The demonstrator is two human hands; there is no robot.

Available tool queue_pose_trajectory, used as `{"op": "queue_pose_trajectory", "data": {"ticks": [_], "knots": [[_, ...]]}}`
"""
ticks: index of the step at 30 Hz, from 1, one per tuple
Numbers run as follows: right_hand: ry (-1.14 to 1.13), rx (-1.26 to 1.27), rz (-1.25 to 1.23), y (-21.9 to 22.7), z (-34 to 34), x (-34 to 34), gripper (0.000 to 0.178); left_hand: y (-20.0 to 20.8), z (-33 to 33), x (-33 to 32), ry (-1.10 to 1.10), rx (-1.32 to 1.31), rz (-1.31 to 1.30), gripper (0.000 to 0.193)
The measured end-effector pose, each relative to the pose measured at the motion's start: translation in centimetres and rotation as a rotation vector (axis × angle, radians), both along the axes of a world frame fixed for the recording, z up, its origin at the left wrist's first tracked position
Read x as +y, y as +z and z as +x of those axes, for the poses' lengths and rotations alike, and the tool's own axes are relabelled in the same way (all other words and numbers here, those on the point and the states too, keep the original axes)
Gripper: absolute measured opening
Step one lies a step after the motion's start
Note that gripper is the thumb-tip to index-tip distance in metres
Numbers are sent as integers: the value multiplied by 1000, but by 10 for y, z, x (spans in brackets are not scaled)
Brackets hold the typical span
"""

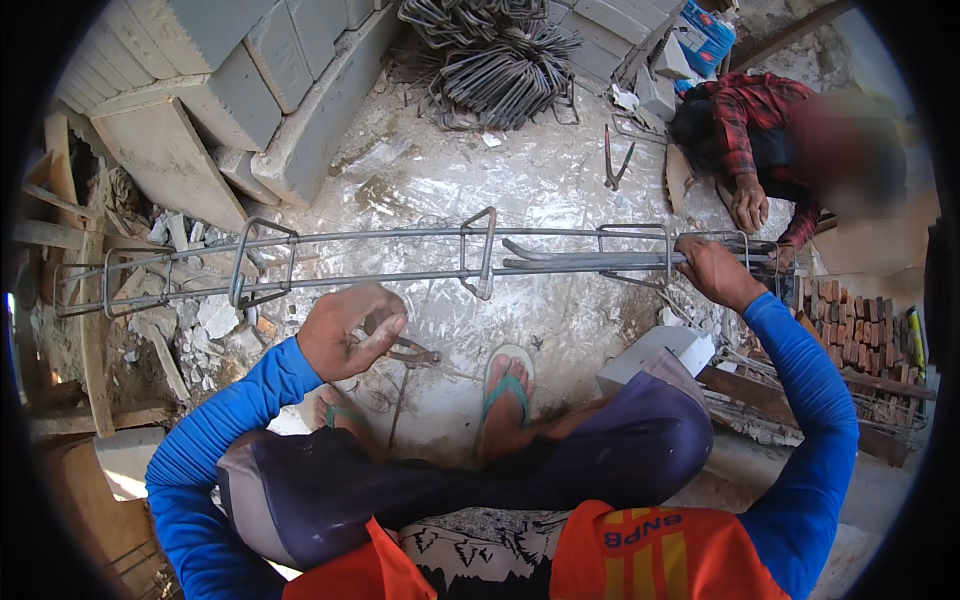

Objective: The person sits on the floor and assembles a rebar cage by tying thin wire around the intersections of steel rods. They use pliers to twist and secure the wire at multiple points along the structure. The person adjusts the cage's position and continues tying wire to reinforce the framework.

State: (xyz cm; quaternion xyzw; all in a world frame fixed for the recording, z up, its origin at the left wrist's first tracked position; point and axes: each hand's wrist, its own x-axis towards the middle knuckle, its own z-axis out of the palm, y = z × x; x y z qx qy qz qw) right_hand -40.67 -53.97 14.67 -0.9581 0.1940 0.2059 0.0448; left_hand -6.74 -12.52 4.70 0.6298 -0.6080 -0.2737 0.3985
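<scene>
On the dusty concrete floor, squatting position, sandalled feet forward.

Item: rebar cage, long, lying crosswise in front of the knees. Several rectangular stirrups already stand on the long bars; spacing is uneven, with wide gaps between them toward the left end. Whether each is wire-tied cannot be told.

Left hand: just below the cage, fingers curled around a pair of pincers, handles pointing right, jaws not on any joint.

Right hand: fingers wrapped over the bars near the right end of the cage, gripping them beside a stirrup.

Second person, checked red shirt, one hand resting at the cage's far right end.

Stock: pile of spare bent stirrups at the far side; grey blocks stacked at upper left; red bricks at right.

Progress, judged: cage partly assembled, more stirrups and ties seemingly outstanding.
</scene>
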Motion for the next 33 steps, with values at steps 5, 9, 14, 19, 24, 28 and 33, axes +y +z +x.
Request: {"op": "queue_pose_trajectory", "data": {"ticks": [5,9,14,19,24,28,33], "knots": [[14,-99,63,-6,11,20,19,39,-15,-65,183,-106,-413,33],[-23,-142,103,-24,19,26,21,21,-17,-81,-77,-26,-343,37],[-55,6,178,-18,19,32,32,36,-18,-88,-196,-63,-142,37],[-81,293,-1,35,-15,-50,62,47,-2,-78,-199,-314,-196,33],[-144,-517,175,109,128,56,30,78,21,-37,-3,-637,-8,14],[577,-434,362,88,206,177,51,108,41,-3,72,-988,120,9],[559,113,301,28,246,189,28,115,60,37,190,-1021,34,12]]}}
